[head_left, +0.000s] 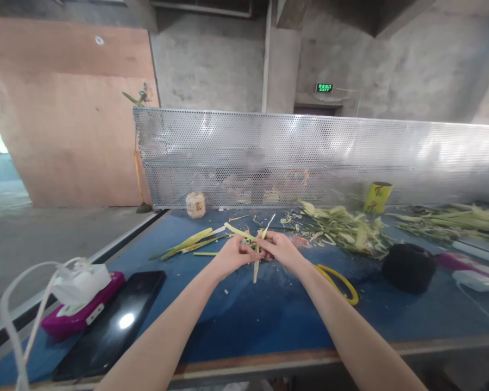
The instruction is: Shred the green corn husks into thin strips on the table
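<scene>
My left hand point(234, 253) and my right hand point(284, 248) meet over the middle of the blue tabletop point(244, 331). Fingers and thumb are closed in each, pinching crossed pale green leaf strips point(239, 231) between them. One end points up left, another up right, and a third hangs below the fingertips. Exactly where the strips cross is partly hidden by the fingers. Left of my hands lie long yellow-green leaves point(193, 239) and a thin green stalk point(205, 253). Small scraps are scattered behind the hands.
A heap of leaves point(346, 231) spreads at right, near a yellow can point(378, 196), yellow loop point(352, 293) and black object point(408, 267). A dark phone point(114, 326) and magenta power strip point(71, 320) lie at left. A perforated metal panel point(236, 136) bounds the back.
</scene>
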`<state>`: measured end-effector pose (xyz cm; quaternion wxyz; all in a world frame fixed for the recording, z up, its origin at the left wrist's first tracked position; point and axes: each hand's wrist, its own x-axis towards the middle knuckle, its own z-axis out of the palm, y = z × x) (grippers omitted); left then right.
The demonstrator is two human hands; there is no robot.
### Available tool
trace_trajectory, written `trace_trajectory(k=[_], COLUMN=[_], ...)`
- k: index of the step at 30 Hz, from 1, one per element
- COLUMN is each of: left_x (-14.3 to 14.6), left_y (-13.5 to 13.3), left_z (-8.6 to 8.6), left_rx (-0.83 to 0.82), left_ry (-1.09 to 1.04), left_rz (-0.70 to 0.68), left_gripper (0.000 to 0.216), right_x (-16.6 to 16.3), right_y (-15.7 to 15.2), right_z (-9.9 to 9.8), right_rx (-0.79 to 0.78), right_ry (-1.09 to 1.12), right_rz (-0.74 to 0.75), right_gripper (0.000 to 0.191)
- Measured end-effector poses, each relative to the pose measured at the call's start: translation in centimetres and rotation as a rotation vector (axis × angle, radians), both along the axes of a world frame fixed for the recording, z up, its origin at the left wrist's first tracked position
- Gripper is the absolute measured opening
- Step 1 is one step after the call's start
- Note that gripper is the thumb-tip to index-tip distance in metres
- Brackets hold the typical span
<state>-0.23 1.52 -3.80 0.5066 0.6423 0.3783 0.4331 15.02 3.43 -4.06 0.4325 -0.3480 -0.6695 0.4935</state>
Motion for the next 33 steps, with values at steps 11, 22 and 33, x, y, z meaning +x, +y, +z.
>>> trace_trajectory(k=[11,22,33], left_x=[0.8,0.9,1.5], left_y=[0.1,-0.2,-0.2], left_z=[-1.0,0.0,-0.1], left_rx=[0.322,0.458,0.164], left_ry=[0.123,0.155,-0.042], left_rz=[0.312,0.274,0.096], left_gripper=[0.072,0.051,0.061], right_x=[-0.1,0.5,0.9], right_y=[-0.5,0.3,0.0], right_z=[0.3,0.2,1.0], right_rx=[0.106,0.225,0.176], right_ry=[-0.059,-0.010,0.021], right_rz=[0.067,-0.131,-0.173], right_gripper=[0.022,0.018,0.030])
